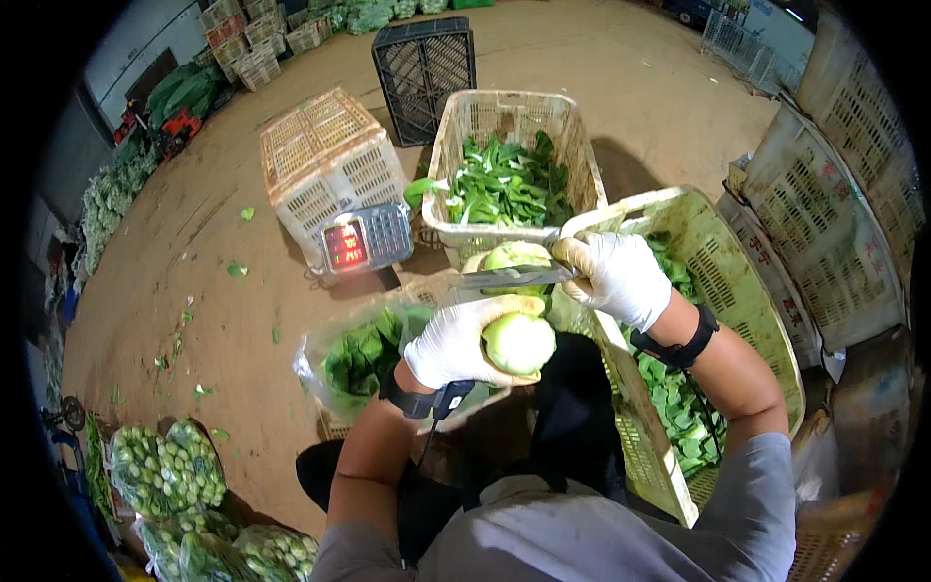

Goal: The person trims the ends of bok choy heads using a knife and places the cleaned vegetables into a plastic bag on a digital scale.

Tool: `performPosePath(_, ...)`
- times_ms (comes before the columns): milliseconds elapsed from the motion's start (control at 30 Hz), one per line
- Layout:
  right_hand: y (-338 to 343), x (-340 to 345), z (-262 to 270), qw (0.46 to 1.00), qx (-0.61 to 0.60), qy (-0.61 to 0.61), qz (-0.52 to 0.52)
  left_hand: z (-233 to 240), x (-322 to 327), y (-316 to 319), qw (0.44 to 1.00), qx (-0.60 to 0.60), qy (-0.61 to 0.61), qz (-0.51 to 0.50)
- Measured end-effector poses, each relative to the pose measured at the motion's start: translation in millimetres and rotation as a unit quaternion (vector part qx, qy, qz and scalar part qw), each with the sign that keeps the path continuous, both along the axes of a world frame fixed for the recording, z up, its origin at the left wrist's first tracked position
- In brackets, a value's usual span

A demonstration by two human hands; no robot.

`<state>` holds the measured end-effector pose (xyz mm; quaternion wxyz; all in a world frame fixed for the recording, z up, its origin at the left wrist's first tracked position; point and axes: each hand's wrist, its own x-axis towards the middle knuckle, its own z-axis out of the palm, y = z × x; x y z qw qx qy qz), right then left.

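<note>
My left hand, in a white glove, grips a pale green leafy vegetable with its rounded base end facing up. In my gloved right hand is a knife, its blade pointing left, just above and beyond the held vegetable. Another pale green head lies behind the blade, partly hidden by it. Under my left hand, a basket lined with a clear plastic bag holds green leafy vegetables. My right forearm reaches over a long yellowish plastic crate with cut leaves inside.
Ahead stands a dirty white crate of green leaves. Left of it are a scale display with lit red digits, an upturned crate and a black crate. Stacked crates rise at right; bagged vegetables lie lower left.
</note>
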<state>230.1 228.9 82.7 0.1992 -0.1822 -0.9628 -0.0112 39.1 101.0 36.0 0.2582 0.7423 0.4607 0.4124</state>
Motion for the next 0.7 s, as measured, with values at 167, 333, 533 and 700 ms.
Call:
performPosePath(167,141.6,13.1,-39.3,0.944,-0.017,-0.157,-0.291,9.8,0.6,49.0,0.966,0.260,0.013,0.009)
performPosePath(333,225.4,76.4,-66.8,0.892,-0.107,-0.068,-0.435,-24.6,-18.6,78.7,0.949,0.175,-0.254,-0.062)
performPosePath(533,92.8,5.0,-63.2,0.801,-0.499,0.310,-0.115,-72.8,-19.2,52.3,0.738,-0.026,-0.672,-0.057)
performPosePath(700,15.0,-43.8,-42.4,0.867,-0.482,0.105,-0.070,-81.9,-14.8,25.5,0.809,0.028,-0.583,-0.068)
